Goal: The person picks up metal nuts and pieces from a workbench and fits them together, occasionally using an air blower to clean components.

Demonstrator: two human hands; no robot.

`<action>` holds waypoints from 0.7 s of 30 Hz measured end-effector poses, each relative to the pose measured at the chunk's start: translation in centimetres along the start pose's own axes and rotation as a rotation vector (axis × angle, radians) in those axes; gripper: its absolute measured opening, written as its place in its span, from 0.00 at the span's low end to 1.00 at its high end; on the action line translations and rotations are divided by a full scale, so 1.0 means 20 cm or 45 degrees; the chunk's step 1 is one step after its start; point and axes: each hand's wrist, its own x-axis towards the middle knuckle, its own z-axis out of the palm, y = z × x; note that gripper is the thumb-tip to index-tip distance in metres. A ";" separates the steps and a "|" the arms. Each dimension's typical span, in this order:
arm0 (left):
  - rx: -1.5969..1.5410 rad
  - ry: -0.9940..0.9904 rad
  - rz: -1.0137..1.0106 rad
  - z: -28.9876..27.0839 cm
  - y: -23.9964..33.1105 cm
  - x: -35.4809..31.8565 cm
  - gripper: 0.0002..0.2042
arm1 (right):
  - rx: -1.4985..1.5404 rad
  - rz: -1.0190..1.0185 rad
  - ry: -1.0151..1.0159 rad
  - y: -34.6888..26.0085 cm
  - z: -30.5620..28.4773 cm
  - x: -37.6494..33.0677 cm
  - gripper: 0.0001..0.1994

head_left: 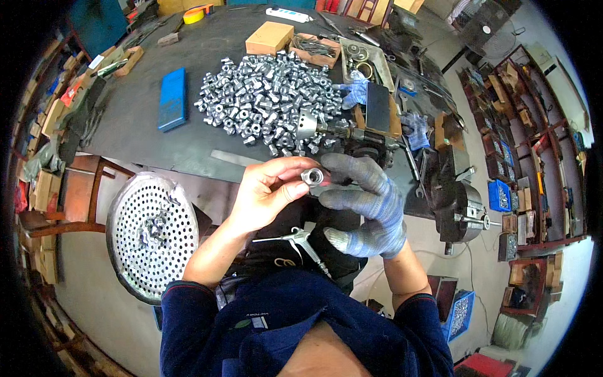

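My bare left hand [271,191] pinches a small shiny metal fitting [312,177], its round bore turned upward, between thumb and fingers. Close beside it, my right hand [370,204] wears a grey-blue knitted glove, with fingers and thumb apart; whether a fingertip touches the fitting is hard to see. Just beyond both hands, a drill chuck [308,124] on a horizontal spindle points left. A large heap of similar metal fittings [251,94] lies behind it on the dark table [135,135]. Below my hands, an air blow gun [301,242] rests by my lap.
At my left stands a round perforated metal tray [129,251] with several parts on it. The table also holds a blue box [173,99], a cardboard box [270,38] and a parts tray [383,69]. A bench vise [461,210] sits at the right edge, near crowded shelves [540,144].
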 end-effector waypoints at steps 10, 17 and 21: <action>0.266 0.158 -0.144 -0.02 -0.03 -0.03 0.18 | 0.082 -0.043 -0.002 0.01 0.03 -0.04 0.20; 0.162 -0.090 -0.206 -0.01 -0.13 0.05 0.11 | 0.128 0.123 -0.038 0.09 -0.14 -0.18 0.15; 0.271 0.103 -0.223 -0.13 -0.09 -0.01 0.10 | -0.427 0.577 0.018 0.22 -0.55 -0.26 0.12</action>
